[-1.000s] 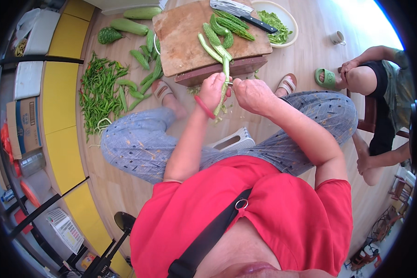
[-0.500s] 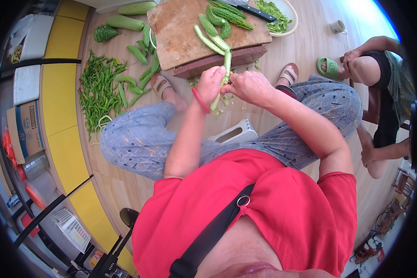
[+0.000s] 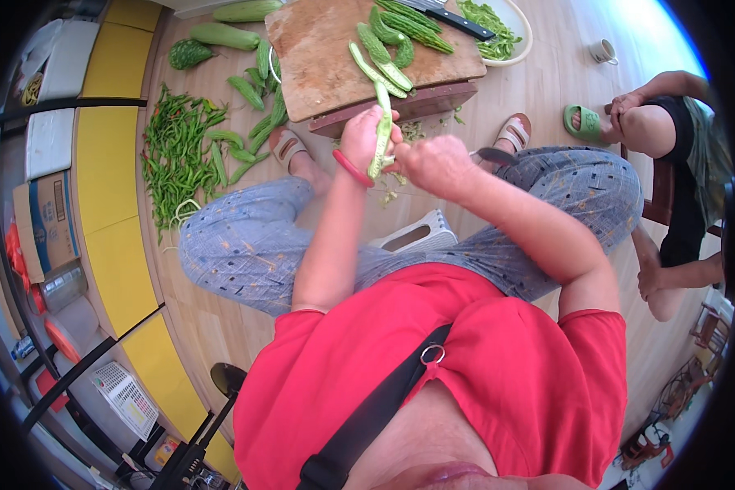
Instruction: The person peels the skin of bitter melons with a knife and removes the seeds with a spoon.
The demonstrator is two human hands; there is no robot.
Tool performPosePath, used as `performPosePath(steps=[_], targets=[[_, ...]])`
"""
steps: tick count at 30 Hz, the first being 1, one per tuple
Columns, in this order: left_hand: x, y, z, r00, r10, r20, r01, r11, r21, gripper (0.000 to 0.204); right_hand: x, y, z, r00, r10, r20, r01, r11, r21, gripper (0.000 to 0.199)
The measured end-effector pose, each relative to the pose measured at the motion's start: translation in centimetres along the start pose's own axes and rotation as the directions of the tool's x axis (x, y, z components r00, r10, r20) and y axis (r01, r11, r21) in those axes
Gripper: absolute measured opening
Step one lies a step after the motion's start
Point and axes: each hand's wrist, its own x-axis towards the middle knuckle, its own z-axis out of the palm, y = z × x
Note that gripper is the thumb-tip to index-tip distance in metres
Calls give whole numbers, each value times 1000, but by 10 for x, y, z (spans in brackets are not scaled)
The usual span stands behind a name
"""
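Observation:
My left hand (image 3: pixel 360 141) is closed round a halved bitter melon (image 3: pixel 381 139), its pale hollowed side facing up. Close beside it, my right hand (image 3: pixel 441 166) is closed on a spoon-like tool whose dark oval end (image 3: pixel 495 155) sticks out to the right. The tool's other end is hidden by the fingers, near the melon's lower end. Pale scraps (image 3: pixel 392 196) lie on the floor below my hands. Just beyond, a cut bitter melon half (image 3: pixel 367 67) overhangs the front of the wooden board (image 3: pixel 314 69), with another half (image 3: pixel 394 74) and whole bitter melons (image 3: pixel 373 44) nearby.
A black-handled knife (image 3: pixel 464 23) lies on the board's far right, beside a bowl (image 3: pixel 524 45) of green slices. On the floor at left are green chillies (image 3: pixel 175 151) and several long green gourds (image 3: pixel 224 35). A person in green slippers (image 3: pixel 584 122) sits right, near a mug (image 3: pixel 603 51).
My right hand has drawn right and a little toward me, with the tool's dark end now showing more. The melon half in my left hand has shifted left, its hollow side more exposed.

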Motion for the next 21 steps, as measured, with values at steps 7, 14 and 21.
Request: performPosePath(steps=[7,14,21], targets=[[2,14,-13,995,-34,94,50,985,-165,36,4,10,-29,995,92,41,-95,993,72,36],[-1,13,8,999,-7,51,17,981,-191,33,18,6,-34,985,164,60,-169,981,94,47],[-5,10,5,996,38,81,-40,999,24,29,15,0,-29,981,162,110,-172,981,89,53]])
